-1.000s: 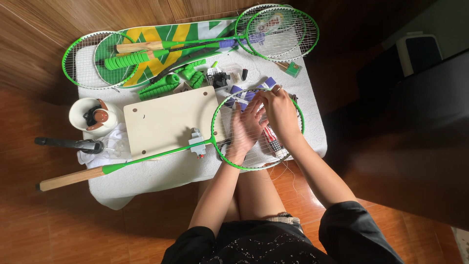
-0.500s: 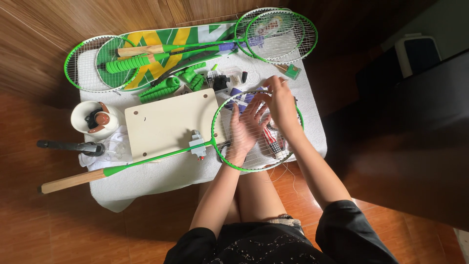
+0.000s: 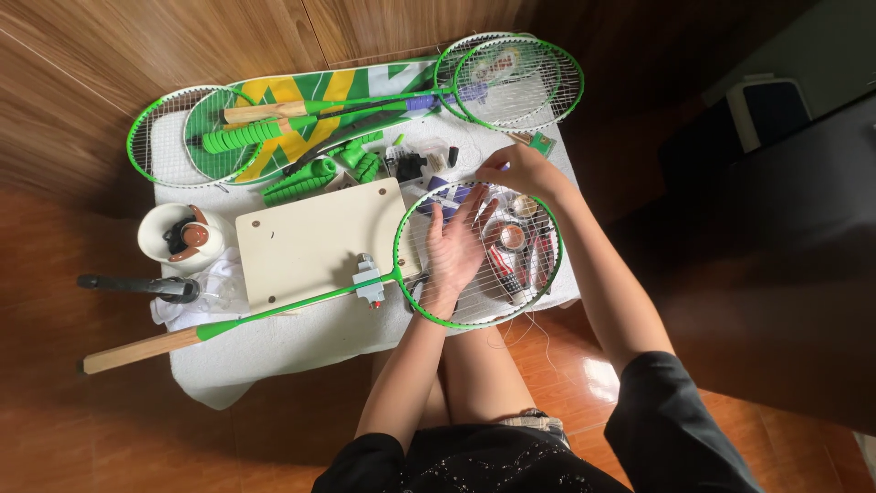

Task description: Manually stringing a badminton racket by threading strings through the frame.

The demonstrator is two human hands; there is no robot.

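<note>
Green racket [image 3: 401,269] lies across the front half of the table [image 3: 301,338]; its hoop sits at the front-right part, wooden handle end sticking out past the front-left corner; a small white clamp [image 3: 369,272] sits on the shaft just left of the hoop.

Left hand [image 3: 453,246] rests flat on the strings inside the hoop, fingers spread and straight, gripping nothing; right hand [image 3: 518,170] is at the far rim of the hoop, fingers pinched together; looks like a thin string between them, too fine to confirm.

Under the strings, right side of the hoop: tubes and small round items [image 3: 513,239], seen through the mesh; can't tell what they are exactly.

Beige board [image 3: 315,239] lies mid-table, just left of the hoop, shaft crossing its near edge; white cup [image 3: 181,237] with a brown object in it at the left edge; black-handled tool [image 3: 137,286] just in front of the cup, overhanging the left edge, on a white cloth [image 3: 205,278].

Far edge: more green rackets [image 3: 511,80], two hoops at the far-right corner, two at the far-left; a green-yellow racket cover [image 3: 310,96] under them; green foam grips [image 3: 301,178] near the board's far edge; small dark parts [image 3: 411,164] beside them.
</note>
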